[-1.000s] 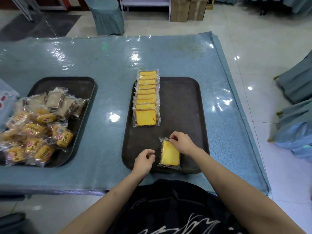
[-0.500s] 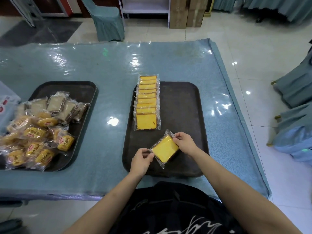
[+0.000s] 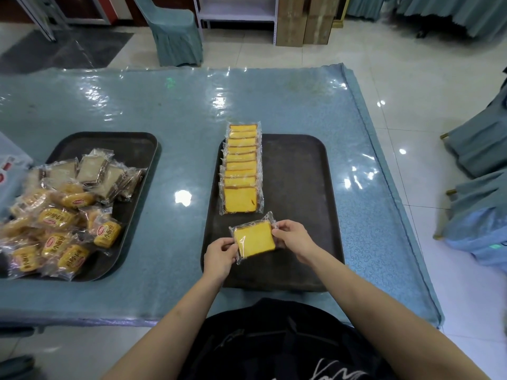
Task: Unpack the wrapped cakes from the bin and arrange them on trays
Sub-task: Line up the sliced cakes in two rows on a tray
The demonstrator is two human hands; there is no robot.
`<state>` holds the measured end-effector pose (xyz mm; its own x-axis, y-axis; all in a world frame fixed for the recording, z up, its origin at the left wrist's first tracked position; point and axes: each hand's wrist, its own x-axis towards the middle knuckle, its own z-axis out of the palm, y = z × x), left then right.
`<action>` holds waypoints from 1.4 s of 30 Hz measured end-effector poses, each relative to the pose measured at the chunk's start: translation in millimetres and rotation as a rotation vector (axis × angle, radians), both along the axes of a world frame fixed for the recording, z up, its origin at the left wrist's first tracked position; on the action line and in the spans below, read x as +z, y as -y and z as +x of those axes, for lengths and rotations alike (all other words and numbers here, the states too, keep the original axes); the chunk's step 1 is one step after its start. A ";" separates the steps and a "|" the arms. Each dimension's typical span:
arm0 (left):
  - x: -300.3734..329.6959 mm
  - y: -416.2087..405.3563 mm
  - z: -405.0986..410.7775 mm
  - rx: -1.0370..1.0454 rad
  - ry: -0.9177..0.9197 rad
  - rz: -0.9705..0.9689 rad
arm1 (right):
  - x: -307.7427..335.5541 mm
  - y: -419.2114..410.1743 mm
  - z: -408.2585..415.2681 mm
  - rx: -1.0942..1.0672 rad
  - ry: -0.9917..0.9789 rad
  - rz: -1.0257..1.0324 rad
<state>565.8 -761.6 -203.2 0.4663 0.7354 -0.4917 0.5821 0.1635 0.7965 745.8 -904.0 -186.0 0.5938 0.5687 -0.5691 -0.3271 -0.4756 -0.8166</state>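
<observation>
A yellow wrapped cake (image 3: 253, 238) is held just above the near end of the dark right tray (image 3: 296, 187). My left hand (image 3: 220, 256) pinches its left wrapper edge and my right hand (image 3: 292, 238) pinches its right edge. Beyond it, a neat row of several wrapped yellow cakes (image 3: 241, 168) lies overlapped along the tray's left side. The dark left tray (image 3: 131, 149) carries a loose pile of wrapped cakes and small buns (image 3: 63, 212).
The table (image 3: 178, 105) wears a blue cloth under shiny clear plastic. A pale blue container (image 3: 11, 174) shows at the far left edge. Covered chairs (image 3: 482, 193) stand to the right and another chair (image 3: 175, 31) stands behind the table.
The cake lay flat on the tray under my right hand; both hands have since picked it up, turned it and moved it toward the row.
</observation>
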 end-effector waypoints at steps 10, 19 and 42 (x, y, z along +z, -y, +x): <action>4.9 -20.3 12.8 -0.066 -0.051 0.073 | 8.3 -13.2 -2.7 0.069 0.122 -0.066; 16.2 -45.7 28.8 -0.125 -0.059 0.144 | 12.2 -32.4 -1.2 0.102 0.126 -0.062; 19.4 -66.9 48.3 -0.123 -0.086 0.157 | 21.7 -64.2 -0.9 0.085 0.042 -0.064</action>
